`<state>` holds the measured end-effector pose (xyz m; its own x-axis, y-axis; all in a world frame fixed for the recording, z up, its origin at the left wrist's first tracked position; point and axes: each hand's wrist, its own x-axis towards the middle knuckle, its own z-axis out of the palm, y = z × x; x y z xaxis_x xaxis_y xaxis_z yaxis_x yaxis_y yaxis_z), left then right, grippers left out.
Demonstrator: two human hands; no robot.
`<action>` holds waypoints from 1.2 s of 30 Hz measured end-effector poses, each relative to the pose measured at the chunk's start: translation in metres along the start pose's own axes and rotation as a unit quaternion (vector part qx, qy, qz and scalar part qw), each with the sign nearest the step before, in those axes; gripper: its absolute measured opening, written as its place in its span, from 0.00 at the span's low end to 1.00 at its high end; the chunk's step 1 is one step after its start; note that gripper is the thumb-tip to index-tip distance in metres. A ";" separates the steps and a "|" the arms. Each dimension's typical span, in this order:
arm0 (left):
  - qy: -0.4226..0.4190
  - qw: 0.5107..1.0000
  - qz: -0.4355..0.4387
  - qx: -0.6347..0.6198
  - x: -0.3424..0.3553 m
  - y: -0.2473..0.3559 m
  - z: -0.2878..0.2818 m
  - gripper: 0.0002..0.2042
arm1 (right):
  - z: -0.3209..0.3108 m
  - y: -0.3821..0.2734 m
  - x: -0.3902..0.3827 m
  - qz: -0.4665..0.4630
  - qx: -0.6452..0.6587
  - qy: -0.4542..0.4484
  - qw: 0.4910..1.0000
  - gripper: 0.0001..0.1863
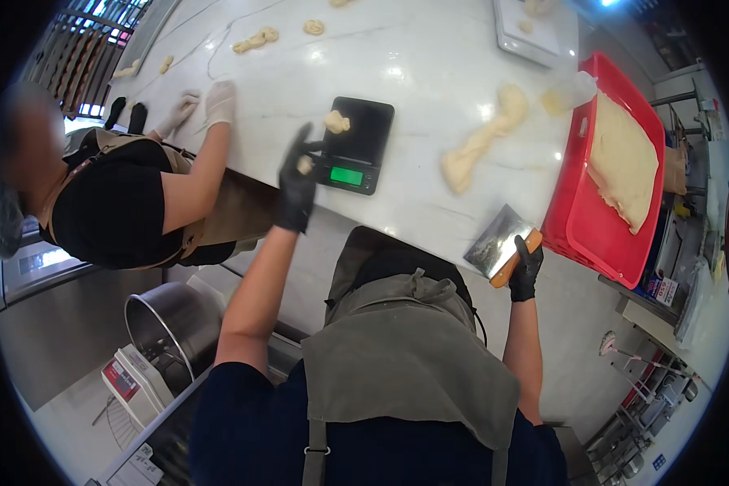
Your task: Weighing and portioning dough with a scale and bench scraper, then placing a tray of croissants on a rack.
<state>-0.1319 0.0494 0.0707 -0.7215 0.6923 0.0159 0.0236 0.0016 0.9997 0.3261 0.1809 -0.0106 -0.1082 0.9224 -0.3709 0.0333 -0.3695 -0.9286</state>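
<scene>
Part of the small dough bit (304,164) at the left hand (297,182) is covered by its black glove, and blur softens that hand and the long dough strip (482,144) on the marble-patterned worktop (429,73). Left fingers reach out partly spread beside the digital scale (374,150); whether they grip the bit, I cannot tell. A dough lump (336,122) sits on the scale. The right hand (526,269), also gloved, is closed around the wooden handle of a bench scraper (500,243), hiding one end.
</scene>
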 end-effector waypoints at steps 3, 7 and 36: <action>0.012 0.972 -0.085 0.218 0.056 -0.049 -0.037 0.20 | 0.010 -0.003 0.009 -0.002 0.002 0.002 1.000 0.18; 0.012 0.880 0.048 0.472 0.072 -0.055 0.012 0.21 | 0.012 -0.002 0.010 -0.016 -0.014 -0.013 1.000 0.18; -0.103 0.883 0.248 0.386 -0.027 -0.093 0.193 0.35 | 0.024 -0.031 0.025 0.026 -0.007 -0.009 1.000 0.16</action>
<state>0.0182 0.1698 -0.0259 -0.3502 0.8624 0.3656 0.8229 0.0967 0.5599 0.2985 0.2130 0.0087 -0.1243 0.8999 -0.4179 0.0524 -0.4146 -0.9085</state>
